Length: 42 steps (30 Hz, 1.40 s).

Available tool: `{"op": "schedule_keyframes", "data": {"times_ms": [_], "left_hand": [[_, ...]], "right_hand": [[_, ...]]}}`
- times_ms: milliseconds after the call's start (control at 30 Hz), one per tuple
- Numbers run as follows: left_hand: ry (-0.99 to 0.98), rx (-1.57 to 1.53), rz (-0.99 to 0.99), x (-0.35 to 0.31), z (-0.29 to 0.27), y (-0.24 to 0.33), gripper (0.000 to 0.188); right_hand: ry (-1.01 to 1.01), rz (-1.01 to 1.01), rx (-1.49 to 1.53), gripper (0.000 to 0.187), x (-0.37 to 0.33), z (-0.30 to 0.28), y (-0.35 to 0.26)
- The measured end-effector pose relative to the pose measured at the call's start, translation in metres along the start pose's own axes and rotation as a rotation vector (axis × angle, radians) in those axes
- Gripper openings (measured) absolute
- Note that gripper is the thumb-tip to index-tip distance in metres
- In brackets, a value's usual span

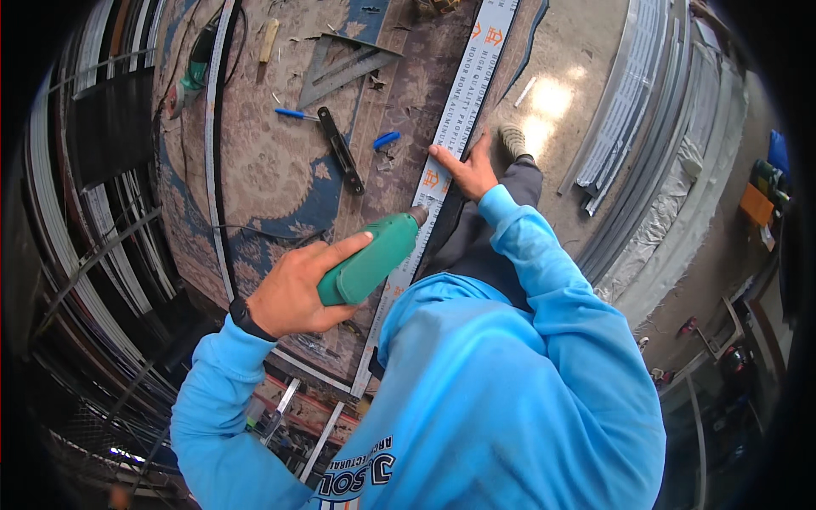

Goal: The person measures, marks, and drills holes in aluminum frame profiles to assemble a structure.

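Note:
My left hand is closed round a green power drill. The drill's chuck points up and right, and its tip meets or hovers just over a long aluminium profile wrapped in printed film; contact cannot be made out. My right hand steadies the same profile a little farther along, thumb on its top face and fingers over the outer side, partly hidden. The profile lies along the right edge of a carpet-covered worktable.
On the table lie a metal set square, a black bar-shaped handle, a blue pen, a blue cap-like piece and a green angle grinder. Another profile runs along the left. Profile stacks rest on the floor at right.

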<state>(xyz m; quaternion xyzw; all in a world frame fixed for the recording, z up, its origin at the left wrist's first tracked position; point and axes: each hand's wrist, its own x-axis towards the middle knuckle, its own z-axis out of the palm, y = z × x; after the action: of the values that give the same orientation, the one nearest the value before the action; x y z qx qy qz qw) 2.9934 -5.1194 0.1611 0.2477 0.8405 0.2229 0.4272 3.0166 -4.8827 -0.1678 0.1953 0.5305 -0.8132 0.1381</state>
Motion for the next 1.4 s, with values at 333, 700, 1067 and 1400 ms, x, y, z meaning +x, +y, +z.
{"op": "schedule_keyframes", "data": {"times_ms": [333,700,1067,1400], "left_hand": [[0.139,-0.335,-0.113,0.012,0.0,-0.007,0.081],[-0.032,-1.073,-0.545,0.041,-0.04,-0.112,0.076],[0.117,-0.251,-0.135,0.0,-0.019,0.028,0.077],[0.123,-0.255,-0.13,0.01,-0.004,0.025,0.077]], "right_hand": [[-0.039,0.087,-0.035,0.135,0.0,-0.007,-0.008],[-0.054,0.087,-0.008,0.144,0.001,-0.01,-0.01],[-0.046,0.093,0.006,0.14,0.002,-0.008,-0.013],[-0.039,0.053,0.004,0.139,0.001,-0.007,-0.013]]}}
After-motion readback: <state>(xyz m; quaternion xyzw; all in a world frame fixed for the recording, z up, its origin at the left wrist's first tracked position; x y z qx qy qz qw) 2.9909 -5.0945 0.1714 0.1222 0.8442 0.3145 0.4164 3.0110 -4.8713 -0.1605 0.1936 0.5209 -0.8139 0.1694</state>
